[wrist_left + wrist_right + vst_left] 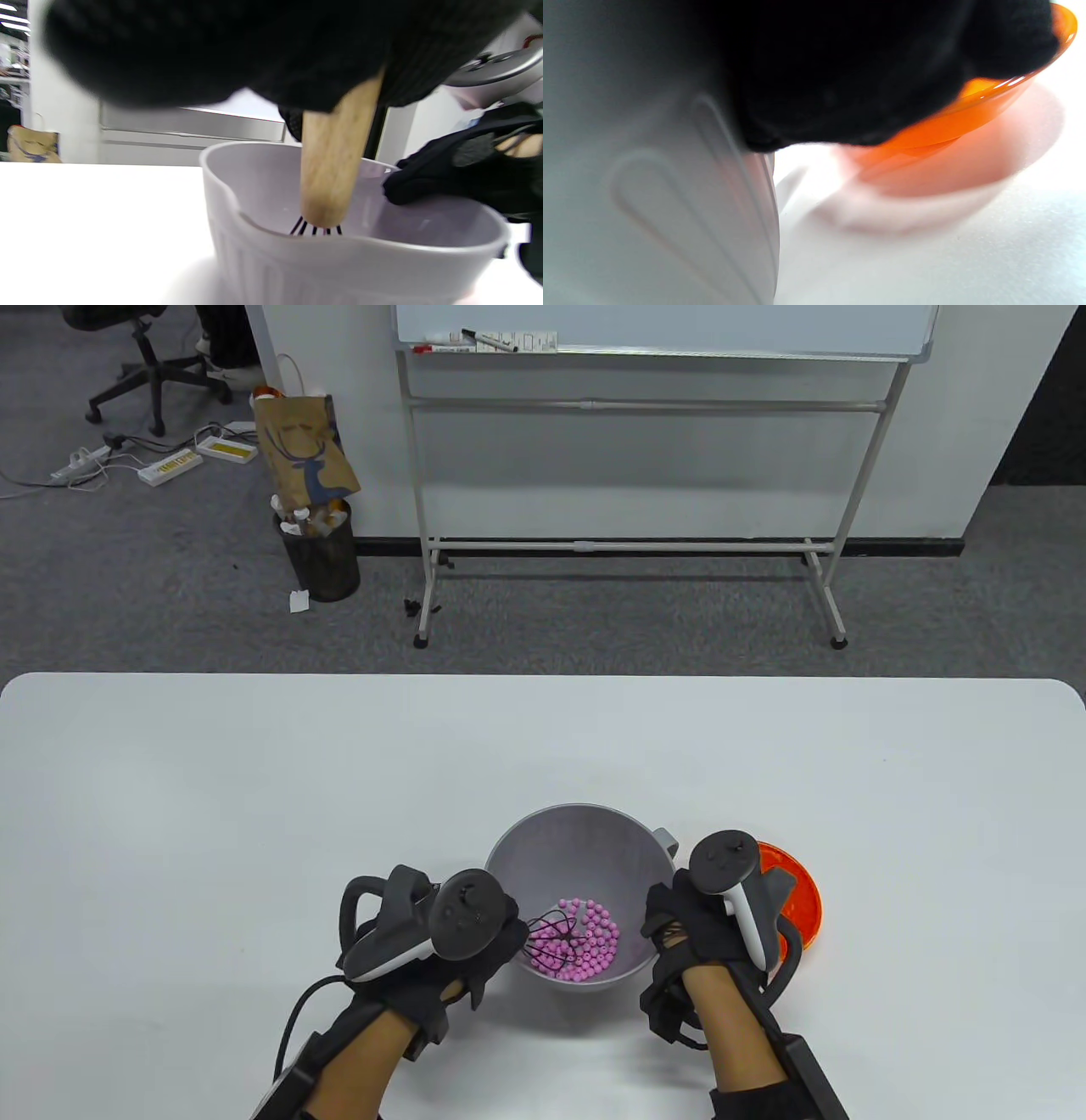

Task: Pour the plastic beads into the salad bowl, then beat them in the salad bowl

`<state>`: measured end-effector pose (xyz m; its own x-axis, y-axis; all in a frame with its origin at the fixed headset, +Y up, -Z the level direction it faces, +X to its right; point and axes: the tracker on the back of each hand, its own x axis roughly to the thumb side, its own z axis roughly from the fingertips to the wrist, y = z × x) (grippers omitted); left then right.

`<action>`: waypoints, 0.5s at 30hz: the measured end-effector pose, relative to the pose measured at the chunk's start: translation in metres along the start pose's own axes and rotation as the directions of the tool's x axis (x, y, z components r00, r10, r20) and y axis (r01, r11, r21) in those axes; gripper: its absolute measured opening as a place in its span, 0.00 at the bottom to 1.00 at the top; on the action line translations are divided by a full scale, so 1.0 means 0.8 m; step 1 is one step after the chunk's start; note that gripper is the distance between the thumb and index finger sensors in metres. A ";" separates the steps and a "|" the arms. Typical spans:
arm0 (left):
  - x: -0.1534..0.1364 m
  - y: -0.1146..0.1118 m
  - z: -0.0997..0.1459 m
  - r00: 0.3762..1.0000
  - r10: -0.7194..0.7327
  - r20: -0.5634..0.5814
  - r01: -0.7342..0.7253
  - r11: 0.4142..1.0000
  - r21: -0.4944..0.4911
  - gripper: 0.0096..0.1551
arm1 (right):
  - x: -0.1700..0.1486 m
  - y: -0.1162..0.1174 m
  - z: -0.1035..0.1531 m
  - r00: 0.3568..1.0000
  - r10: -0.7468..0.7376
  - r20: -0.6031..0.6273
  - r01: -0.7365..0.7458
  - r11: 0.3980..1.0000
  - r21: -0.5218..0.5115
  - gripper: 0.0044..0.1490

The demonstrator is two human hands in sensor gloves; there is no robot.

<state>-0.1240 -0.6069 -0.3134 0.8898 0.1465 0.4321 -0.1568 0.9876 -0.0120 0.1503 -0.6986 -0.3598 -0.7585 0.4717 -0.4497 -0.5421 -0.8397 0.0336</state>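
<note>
A pale grey salad bowl (585, 848) stands near the table's front edge, with pink plastic beads (594, 950) heaped at its bottom. A whisk's black wires (551, 942) dip into the beads; its wooden handle (335, 161) is gripped by my left hand (475, 933) at the bowl's left rim (220, 169). My right hand (687, 925) grips the bowl's right rim, seen also in the left wrist view (428, 186). The right wrist view shows the bowl's ribbed outer wall (649, 203) under the black glove (848, 72).
An orange dish (797, 899) sits on the table just right of the bowl, partly behind my right hand; its rim (1001, 97) fills the right wrist view. A whiteboard stand (628, 543), a bin (321, 551) and a paper bag (305, 449) are on the floor beyond.
</note>
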 end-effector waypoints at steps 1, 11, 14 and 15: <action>0.001 -0.002 -0.001 1.000 0.009 0.003 -0.009 1.000 0.011 0.24 | 0.000 0.000 0.000 1.000 0.000 0.000 0.000 1.000 0.000 0.32; -0.003 -0.034 -0.011 0.999 0.011 -0.046 -0.005 0.992 0.125 0.24 | 0.000 0.000 0.000 1.000 -0.001 0.001 0.001 1.000 -0.001 0.32; -0.010 -0.035 -0.011 0.998 -0.005 -0.068 0.016 0.987 0.159 0.25 | 0.000 0.000 0.000 1.000 -0.002 0.002 0.002 1.000 0.000 0.32; -0.011 -0.035 -0.011 0.997 -0.022 -0.076 0.035 0.984 0.177 0.25 | 0.000 0.000 0.000 1.000 -0.002 0.002 0.002 1.000 0.000 0.32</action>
<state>-0.1236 -0.6354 -0.3245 0.9229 0.1291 0.3627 -0.1990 0.9664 0.1624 0.1505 -0.6986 -0.3595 -0.7580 0.4740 -0.4481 -0.5438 -0.8386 0.0328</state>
